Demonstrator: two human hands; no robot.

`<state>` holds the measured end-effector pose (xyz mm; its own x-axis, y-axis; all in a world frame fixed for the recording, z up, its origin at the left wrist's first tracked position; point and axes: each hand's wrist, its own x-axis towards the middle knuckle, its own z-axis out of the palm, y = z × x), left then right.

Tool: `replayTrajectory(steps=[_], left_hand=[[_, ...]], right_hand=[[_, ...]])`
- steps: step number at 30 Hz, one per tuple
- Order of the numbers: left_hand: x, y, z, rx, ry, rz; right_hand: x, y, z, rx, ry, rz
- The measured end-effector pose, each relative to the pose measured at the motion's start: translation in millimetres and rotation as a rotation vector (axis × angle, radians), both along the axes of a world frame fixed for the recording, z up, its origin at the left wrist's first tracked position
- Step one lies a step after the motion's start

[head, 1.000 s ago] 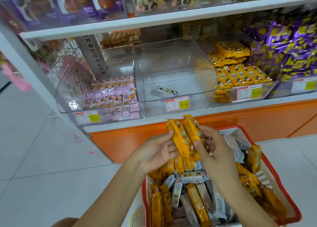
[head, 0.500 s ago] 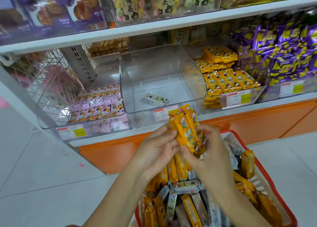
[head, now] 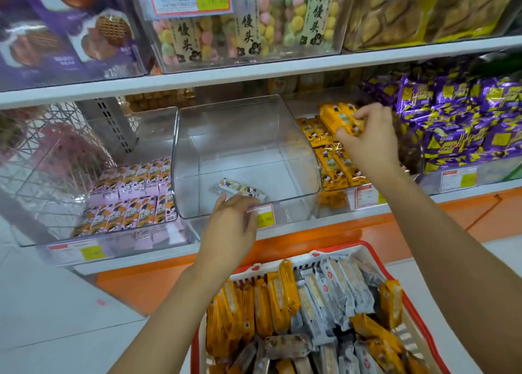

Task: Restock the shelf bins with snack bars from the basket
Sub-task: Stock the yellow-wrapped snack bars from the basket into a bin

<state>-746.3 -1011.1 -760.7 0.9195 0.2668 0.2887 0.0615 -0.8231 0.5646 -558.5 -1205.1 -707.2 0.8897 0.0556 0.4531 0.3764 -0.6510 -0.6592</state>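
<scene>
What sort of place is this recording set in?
Probably a shop's snack aisle: shelves of clear bins with price tags on their fronts, and a red basket full of wrapped bars.

lower shelf | 9 o'clock: left bin, rows of pink bars | centre: middle bin, single bar | 3 o'clock: right bin, orange bars | 2 o'clock: purple packs | floor, 6 o'clock: red basket of bars
</scene>
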Motion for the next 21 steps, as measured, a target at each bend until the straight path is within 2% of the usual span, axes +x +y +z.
replayTrajectory(steps=[5,9,12,16,21], left_hand=[[3,0,2,0.030,0.033,0.001],[2,2,4,0.030,0.035,-0.022],[2,3,4,0.025,0.035,-0.032],[2,7,2,0.030,0.025,-0.054],[-4,5,8,-0.024,0.035,-0.069]], right_hand=[[55,38,12,-0.334,0.069,0.036],[79,68,0,-0.454,0.090,0.050],[89,78,-18,-0.601,0.083,-0.051],[87,78,-30,-0.576,0.017,-0.167],[84,73,-28,-0.478,0.074,-0.108]])
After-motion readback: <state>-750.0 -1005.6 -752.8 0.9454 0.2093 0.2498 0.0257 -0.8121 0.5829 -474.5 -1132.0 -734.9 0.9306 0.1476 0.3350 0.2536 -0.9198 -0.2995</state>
